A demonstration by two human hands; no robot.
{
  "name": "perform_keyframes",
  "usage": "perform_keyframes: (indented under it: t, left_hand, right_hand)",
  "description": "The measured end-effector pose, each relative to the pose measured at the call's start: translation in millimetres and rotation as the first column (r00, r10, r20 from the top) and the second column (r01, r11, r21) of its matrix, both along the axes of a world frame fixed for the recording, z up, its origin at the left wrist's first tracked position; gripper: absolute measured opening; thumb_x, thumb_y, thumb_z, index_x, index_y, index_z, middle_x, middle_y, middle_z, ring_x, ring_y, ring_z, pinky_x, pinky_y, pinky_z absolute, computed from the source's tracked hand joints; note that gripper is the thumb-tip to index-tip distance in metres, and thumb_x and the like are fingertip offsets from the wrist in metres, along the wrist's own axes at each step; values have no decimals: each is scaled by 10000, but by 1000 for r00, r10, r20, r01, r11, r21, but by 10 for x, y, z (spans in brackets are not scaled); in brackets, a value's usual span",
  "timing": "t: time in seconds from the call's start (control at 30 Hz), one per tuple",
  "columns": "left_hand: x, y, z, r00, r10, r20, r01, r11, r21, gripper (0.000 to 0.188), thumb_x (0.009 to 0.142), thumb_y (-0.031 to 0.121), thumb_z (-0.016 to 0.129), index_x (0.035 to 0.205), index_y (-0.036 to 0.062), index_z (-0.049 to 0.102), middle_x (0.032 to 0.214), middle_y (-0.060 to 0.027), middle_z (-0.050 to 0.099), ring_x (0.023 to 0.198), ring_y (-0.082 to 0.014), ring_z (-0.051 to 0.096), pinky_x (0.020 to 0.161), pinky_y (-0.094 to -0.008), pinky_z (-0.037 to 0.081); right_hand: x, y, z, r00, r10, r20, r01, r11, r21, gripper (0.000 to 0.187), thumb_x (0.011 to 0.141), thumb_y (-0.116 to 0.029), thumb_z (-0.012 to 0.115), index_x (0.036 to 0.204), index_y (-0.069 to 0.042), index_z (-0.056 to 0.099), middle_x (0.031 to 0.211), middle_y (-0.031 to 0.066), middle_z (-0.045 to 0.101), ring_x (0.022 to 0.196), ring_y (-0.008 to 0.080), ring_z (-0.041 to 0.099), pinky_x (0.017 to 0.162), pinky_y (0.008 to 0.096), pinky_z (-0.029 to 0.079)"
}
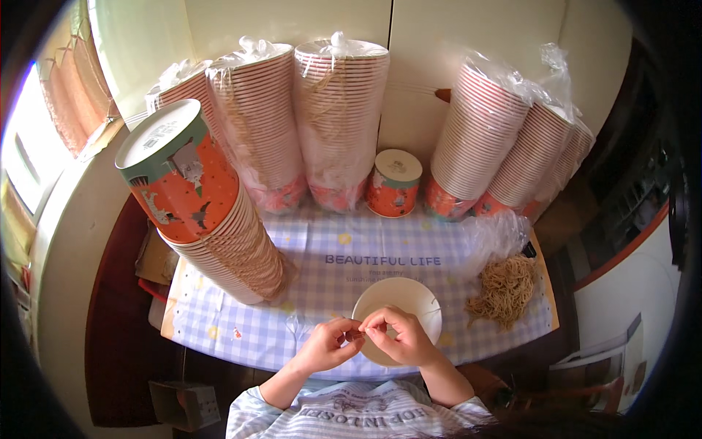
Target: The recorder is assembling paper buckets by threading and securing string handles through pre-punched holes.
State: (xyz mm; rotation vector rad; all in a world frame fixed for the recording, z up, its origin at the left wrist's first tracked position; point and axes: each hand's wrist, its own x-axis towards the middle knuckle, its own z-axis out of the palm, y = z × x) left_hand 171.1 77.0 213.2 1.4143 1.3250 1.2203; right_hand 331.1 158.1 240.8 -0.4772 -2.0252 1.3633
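Observation:
My left hand (330,345) and my right hand (399,336) meet over the front of a paper bucket (396,291), fingertips pinched together. Whatever lies between them is too small to make out. The bucket's pale inside faces up, and a short thin strand shows at the right of its rim. To the right of it lies a tangled heap of tan cords (504,293), with a crumpled clear plastic bag (496,240) just behind. On the left leans a tall stack of nested buckets (197,197), the top one upside down with an orange and green print.
A blue-and-white checked cloth (307,249) covers the table. Along the back stand plastic-wrapped bucket stacks, such as one at left (340,110) and one at right (482,132). Between them sits a single upturned orange bucket (393,194). A cardboard box (186,404) is below at left.

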Motion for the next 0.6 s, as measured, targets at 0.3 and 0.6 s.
perform_keyframes:
  t: [0.3,0.6]
  left_hand:
    - [-60,12,-239,983,67,169,-54,995,-83,158,828,145,620,902,6,608,683,-13,598,596,-33,511,504,-203,404]
    - [-86,67,-261,966,85,242,-89,996,6,119,841,108,594,817,-4,563,753,-17,628,582,-17,496,504,-175,406]
  right_hand:
    - [-146,-91,-125,993,-105,-58,102,993,-52,125,788,-65,587,895,-23,539,818,80,603,818,209,618,646,283,490]
    - [-80,-74,-55,936,-180,303,114,968,222,121,748,-121,637,824,-57,569,731,70,601,638,212,614,538,303,476]
